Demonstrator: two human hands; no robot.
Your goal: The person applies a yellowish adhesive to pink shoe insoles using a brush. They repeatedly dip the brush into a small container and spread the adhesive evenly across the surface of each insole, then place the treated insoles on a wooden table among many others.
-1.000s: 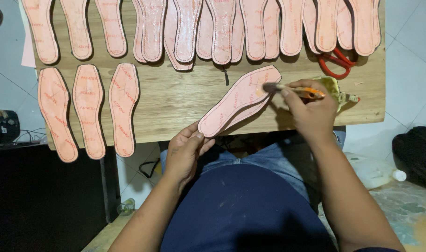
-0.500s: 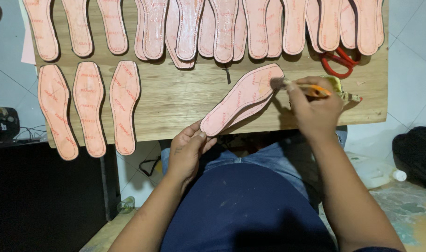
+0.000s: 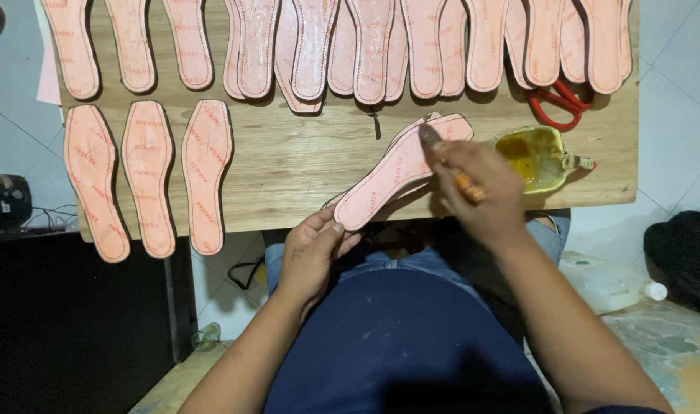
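The left hand [image 3: 312, 257] pinches the heel end of a pink insole [image 3: 400, 172], which lies slanted across the near edge of the wooden board [image 3: 289, 165]. The right hand [image 3: 476, 184] is clenched around an orange-handled brush [image 3: 451, 165] whose tip touches the insole's toe end. A yellow glue tray [image 3: 538, 157] sits just beside that hand.
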